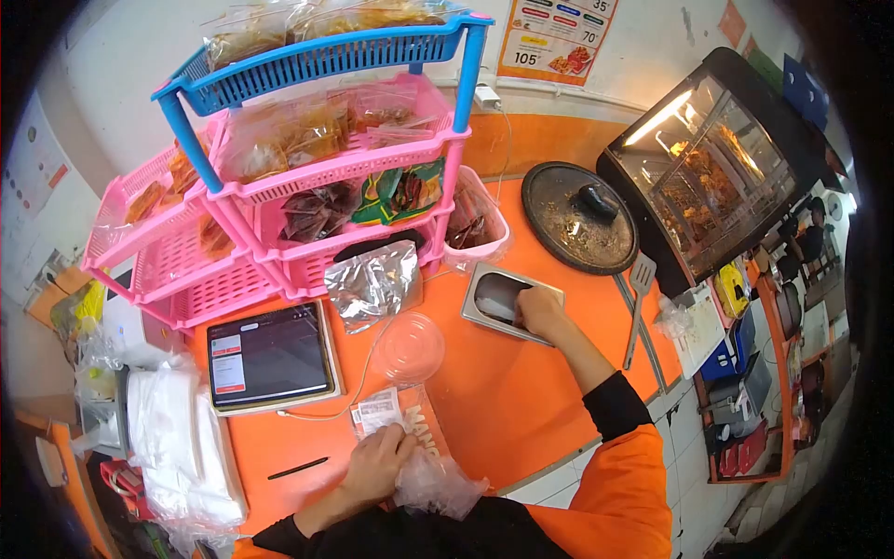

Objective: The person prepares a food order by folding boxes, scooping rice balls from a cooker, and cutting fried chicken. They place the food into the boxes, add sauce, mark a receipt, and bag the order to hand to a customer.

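My right hand (540,312) reaches into a small rectangular metal pan (475,315). Its fingers are closed, their tips hidden against the pan's inside; whatever they hold cannot be made out. Close to my body, my left hand (377,463) has its fingers curled on a clear plastic bag (433,484). Under and beyond that hand lies a printed packet (424,424) with large pale letters, and a white label (377,413) is on it. A round clear plastic lid or tub (408,348) sits just past the packet.
At left are a tablet (270,359), black pen (298,468) and white plastic bags (177,438). Foil pouch (374,284) stands before the pink rack (349,163) of packets. Stone mortar (549,233), slotted spatula (638,303) and lit display warmer (708,168) occupy the right.
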A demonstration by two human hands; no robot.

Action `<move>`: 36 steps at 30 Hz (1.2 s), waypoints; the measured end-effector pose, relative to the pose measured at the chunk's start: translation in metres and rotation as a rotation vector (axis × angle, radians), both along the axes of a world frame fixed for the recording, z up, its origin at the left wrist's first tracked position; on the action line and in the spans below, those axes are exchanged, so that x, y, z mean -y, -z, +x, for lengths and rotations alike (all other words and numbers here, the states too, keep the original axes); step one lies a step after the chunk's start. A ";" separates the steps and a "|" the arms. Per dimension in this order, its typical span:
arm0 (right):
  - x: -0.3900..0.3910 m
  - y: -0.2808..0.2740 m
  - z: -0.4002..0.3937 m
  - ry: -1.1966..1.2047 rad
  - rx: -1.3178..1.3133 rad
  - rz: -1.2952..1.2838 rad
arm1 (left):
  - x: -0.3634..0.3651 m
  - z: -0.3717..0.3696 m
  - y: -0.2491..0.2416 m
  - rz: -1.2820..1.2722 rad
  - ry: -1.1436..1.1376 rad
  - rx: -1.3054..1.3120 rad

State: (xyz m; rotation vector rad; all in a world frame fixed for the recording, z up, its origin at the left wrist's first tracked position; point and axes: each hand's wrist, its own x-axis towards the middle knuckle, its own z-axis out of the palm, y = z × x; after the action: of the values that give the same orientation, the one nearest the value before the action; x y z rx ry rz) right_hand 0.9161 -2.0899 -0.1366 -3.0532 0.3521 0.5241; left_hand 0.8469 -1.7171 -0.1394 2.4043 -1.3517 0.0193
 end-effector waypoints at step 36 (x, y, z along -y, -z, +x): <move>-0.189 -0.017 -0.150 -0.278 0.705 0.749 | -0.029 -0.004 -0.019 -0.400 -0.034 -0.055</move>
State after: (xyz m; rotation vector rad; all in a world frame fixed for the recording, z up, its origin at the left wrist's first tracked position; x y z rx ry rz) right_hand 0.7666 -1.9010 -0.1197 -2.3304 -0.2467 -0.3646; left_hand 0.8432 -1.6884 -0.1205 2.0750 -1.1553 0.2108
